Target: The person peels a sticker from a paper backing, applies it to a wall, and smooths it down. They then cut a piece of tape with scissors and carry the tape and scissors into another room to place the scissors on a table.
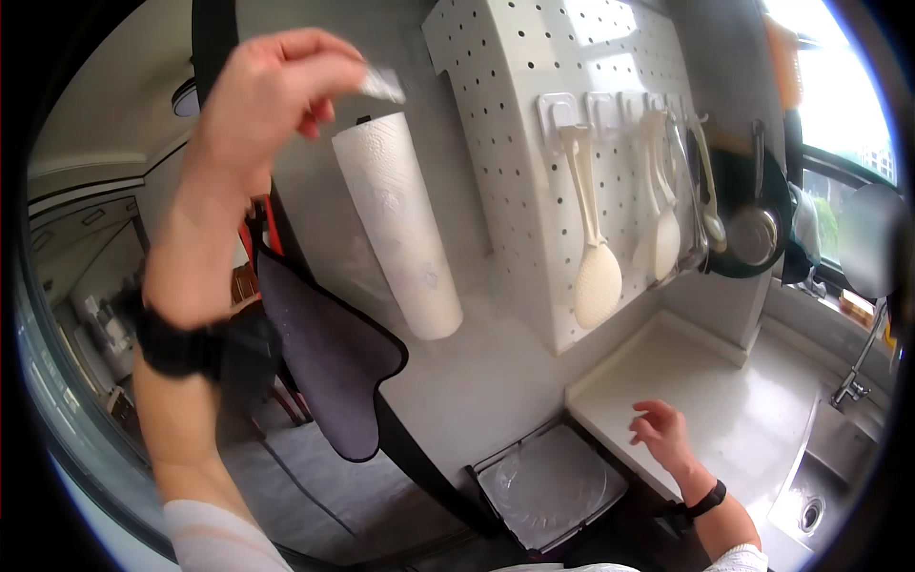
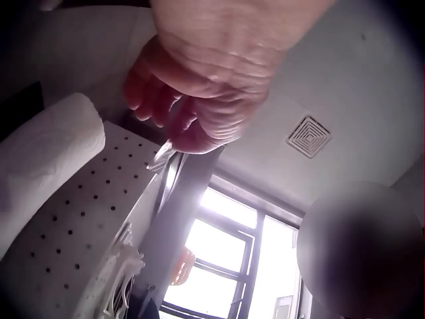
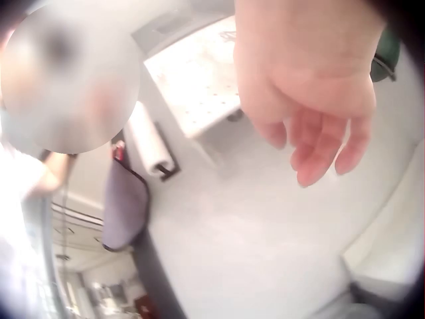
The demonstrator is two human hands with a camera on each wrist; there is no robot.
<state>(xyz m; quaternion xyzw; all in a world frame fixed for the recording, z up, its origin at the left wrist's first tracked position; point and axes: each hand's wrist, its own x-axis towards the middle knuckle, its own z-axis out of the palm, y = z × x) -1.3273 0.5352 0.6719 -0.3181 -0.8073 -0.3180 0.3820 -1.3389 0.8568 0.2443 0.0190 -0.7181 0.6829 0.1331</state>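
High up at the left of the head view, my left hand (image 1: 276,91) pinches a small, shiny, whitish translucent piece (image 1: 384,86) between thumb and fingers. The left wrist view shows that piece (image 2: 161,157) at the fingertips; what exactly it is I cannot tell. Just below it in the head view, a roll of paper towel (image 1: 400,229) hangs on the grey wall. My right hand (image 1: 664,437) hovers over the white countertop with loosely bent fingers. Nothing is held in the right hand (image 3: 312,119) in its wrist view.
Cream spatulas and ladles (image 1: 598,276) hang from hooks on a white perforated cabinet (image 1: 534,191). A grey cloth (image 1: 329,353) hangs left of the paper roll. Low down sits a plastic-covered tray (image 1: 548,481), beside the countertop (image 1: 658,372). A sink (image 1: 810,486) is at the right.
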